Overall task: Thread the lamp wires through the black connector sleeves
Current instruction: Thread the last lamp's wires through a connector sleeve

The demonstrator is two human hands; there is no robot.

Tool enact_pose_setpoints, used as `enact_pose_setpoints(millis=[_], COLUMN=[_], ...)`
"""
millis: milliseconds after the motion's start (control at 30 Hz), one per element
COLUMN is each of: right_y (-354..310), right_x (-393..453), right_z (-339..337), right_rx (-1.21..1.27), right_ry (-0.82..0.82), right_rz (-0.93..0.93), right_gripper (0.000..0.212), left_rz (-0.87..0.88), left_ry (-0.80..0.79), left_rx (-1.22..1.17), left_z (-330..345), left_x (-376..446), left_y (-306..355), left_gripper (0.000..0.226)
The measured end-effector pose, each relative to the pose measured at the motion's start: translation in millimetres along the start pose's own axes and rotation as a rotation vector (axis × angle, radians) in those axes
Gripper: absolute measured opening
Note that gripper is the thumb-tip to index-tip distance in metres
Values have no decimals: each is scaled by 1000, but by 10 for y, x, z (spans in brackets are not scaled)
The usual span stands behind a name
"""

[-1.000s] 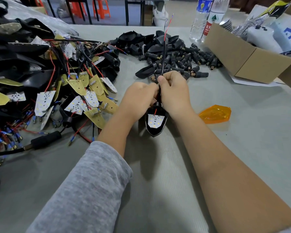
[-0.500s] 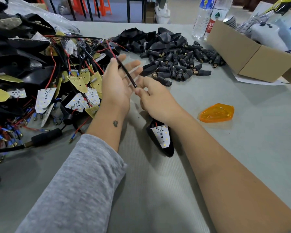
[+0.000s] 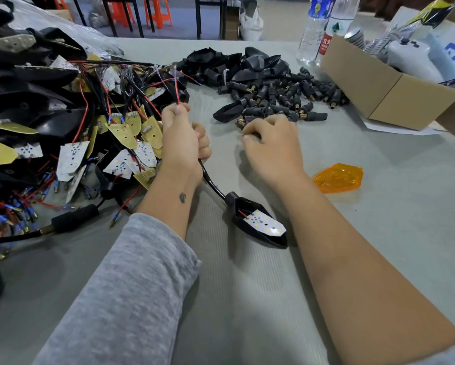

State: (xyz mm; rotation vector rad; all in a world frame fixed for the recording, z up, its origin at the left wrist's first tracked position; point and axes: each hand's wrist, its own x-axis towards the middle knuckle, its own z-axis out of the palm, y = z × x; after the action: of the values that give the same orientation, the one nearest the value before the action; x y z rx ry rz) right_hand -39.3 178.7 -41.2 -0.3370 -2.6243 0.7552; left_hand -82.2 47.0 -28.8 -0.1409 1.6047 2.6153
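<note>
- The left hand [image 3: 183, 143] is curled round the lamp's wires [image 3: 177, 92], red tip sticking up past the knuckles; the black sheathed lead [image 3: 210, 180] runs from under that hand down to the lamp housing [image 3: 258, 225] lying on the counter [image 3: 247, 299]
- The right hand [image 3: 272, 146] reaches into the near edge of the connector sleeves [image 3: 281, 93], fingers bent; whether it has pinched one yet cannot be told
- Step in hand, as I judge it: fetching a sleeve for these wires
- Next move calls for bringing a sleeve's bore onto the thin wire ends, held straight and together
- Sleeves: short, matte black, tube-shaped, brass-coloured threaded ends; housing: glossy pointed shell holding a white LED board [image 3: 264, 223]; counter: grey ribbed cloth
</note>
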Motion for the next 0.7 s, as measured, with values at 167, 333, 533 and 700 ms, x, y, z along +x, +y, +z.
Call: enact_pose_setpoints(millis=[167,333,533,700], right_y=[61,48,-3,-14], right_x=[19,-1,1,-15], right_z=[-6,-1,-23,-124], right_rx=[-116,-123,298,805], right_ry=[-95,10,188,206], right_rz=[-28,5,59,279], right_gripper=[28,18,16,11], left_rz=[31,64,198,206], left_ry=[-48,-90,-90,-119], left_rx=[74,240,381,468], left_z=[24,16,46,37], left_x=[11,-11,-51,-63], left_y=[-60,-96,-132,-131], left_gripper=[26,21,18,22])
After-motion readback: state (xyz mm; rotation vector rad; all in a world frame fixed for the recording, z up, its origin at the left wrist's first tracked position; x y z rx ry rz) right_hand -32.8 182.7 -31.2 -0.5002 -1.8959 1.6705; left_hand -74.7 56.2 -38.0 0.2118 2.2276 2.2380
